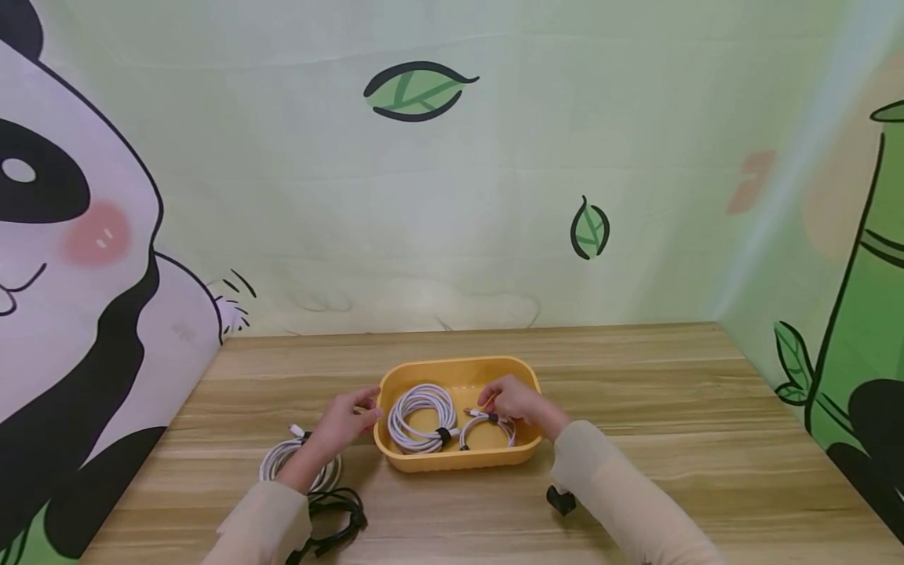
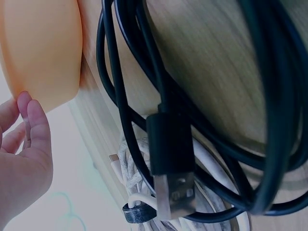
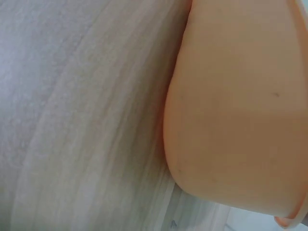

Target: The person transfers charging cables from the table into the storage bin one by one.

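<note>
In the head view my right hand point(image 1: 519, 399) reaches into the yellow plastic basket point(image 1: 469, 463) and pinches a small coil of white cable point(image 1: 475, 424) with black ties at its right side. A larger coiled white cable point(image 1: 398, 424), bound with a black strap, lies in the left half. My left hand point(image 1: 346, 422) touches the basket's left end with its fingertips. The left wrist view has those fingers point(image 2: 39, 122) against the basket's outer wall point(image 2: 45, 43). From the right wrist only the basket's outside point(image 3: 236, 110) shows; the right hand is out of that picture.
Under my left forearm lie a coiled white-grey cable point(image 1: 329, 475) and a black cable point(image 1: 351, 524). The black one's USB plug point(image 2: 174, 154) shows large in the left wrist view. A small black object point(image 1: 561, 500) is beside the right sleeve. A printed backdrop point(image 1: 487, 196) rises behind the wooden table point(image 1: 636, 377).
</note>
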### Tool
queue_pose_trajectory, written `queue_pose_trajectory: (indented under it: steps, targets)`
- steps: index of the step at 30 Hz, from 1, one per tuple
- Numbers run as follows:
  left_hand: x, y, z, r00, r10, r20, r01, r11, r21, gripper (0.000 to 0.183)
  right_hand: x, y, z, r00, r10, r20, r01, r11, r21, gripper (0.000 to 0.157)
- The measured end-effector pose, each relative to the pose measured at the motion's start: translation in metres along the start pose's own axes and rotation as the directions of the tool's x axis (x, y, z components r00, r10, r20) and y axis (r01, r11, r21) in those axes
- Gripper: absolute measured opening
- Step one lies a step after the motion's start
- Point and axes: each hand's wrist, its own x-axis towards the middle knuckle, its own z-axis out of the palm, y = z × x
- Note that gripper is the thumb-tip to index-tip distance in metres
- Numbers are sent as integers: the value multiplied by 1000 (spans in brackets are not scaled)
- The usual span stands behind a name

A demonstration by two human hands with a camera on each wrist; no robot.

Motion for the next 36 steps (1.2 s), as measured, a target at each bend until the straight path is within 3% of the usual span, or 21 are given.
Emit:
queue_pose_trajectory:
  steps: [14, 22, 29, 36]
  targets:
    - [1, -1, 0, 1000, 1, -1, -1, 1000, 8, 43, -11, -9, -8, 1000, -18, 7, 18, 999, -49, 35]
    - [1, -1, 1, 1000, 13, -1, -13, 1000, 6, 43, -21, -14, -23, 995, -66, 69, 68, 998, -20, 38]
    - [2, -2, 1, 1000, 22, 1, -22, 1000, 3, 43, -30, -14, -37, 989, -87, 121, 85, 996, 24, 30]
    - [3, -3, 1, 1000, 16, 6, -16, 1000, -8, 43, -39, -11, -52, 989, -107, 102, 96, 990, 106, 33]
